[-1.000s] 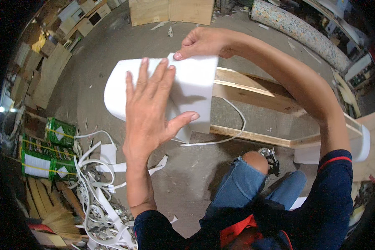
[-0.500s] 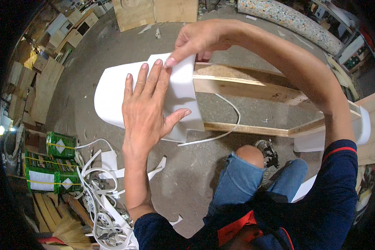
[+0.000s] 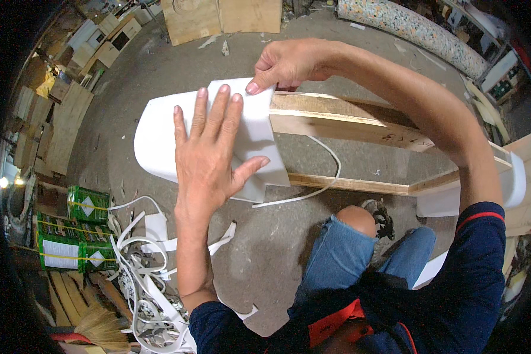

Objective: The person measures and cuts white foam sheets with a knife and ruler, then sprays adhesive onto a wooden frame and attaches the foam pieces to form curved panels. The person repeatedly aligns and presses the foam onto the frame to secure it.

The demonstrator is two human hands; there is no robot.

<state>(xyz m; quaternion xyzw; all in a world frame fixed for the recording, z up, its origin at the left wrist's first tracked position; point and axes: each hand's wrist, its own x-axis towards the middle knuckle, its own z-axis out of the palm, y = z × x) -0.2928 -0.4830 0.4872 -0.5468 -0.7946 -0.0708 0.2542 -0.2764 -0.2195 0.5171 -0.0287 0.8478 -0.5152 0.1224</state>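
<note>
White foam padding (image 3: 158, 133) covers the left end of a wooden frame (image 3: 336, 122) and wraps down over its edges. My left hand (image 3: 205, 150) lies flat on the padding, fingers spread and thumb out to the right. At the far corner my right hand (image 3: 292, 62) grips the padding's edge, thumb on top and the other fingers curled behind, partly hidden. Bare wooden rails run rightward from the padding to another white padded end (image 3: 516, 177). A thin white strip (image 3: 331, 154) hangs by the near side of the frame.
Tangled white foam offcuts (image 3: 150, 283) lie on the floor at lower left, beside green strapped cans (image 3: 76, 239) and a straw broom (image 3: 100, 327). A speckled foam roll (image 3: 416, 35) lies at the far right. Plywood panels (image 3: 250, 16) stand at the back.
My right hand has shifted slightly nearer and to the right along the padding's far corner, its thumb now farther from my left fingertips. My left hand stays pressed flat.
</note>
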